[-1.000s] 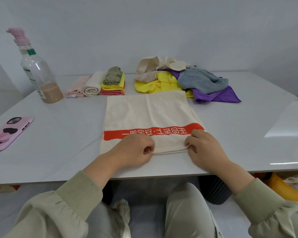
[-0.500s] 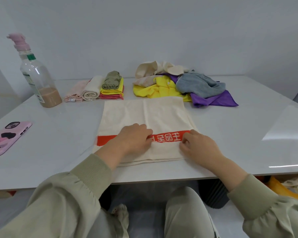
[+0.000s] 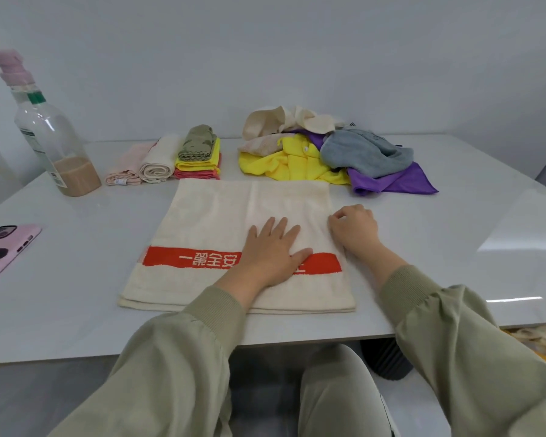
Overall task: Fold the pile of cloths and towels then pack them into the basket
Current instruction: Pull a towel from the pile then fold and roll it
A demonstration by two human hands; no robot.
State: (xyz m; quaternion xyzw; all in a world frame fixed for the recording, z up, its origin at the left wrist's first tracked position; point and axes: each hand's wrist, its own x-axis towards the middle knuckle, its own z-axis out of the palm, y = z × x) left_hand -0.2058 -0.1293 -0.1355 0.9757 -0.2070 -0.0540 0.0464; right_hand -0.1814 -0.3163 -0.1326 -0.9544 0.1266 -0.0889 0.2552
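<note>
Left hand (image 3: 273, 250) now atop towel (image 3: 208, 216) (lettering (image 3: 207, 259) half-hidden)

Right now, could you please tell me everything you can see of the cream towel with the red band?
The cream towel looks like terry, folded so two layers show at its near edge. A red band with pale characters crosses its near part. It lies flat on the white table. The left hand presses flat on it; the right hand rests curled at its right edge, grip unclear.
</note>
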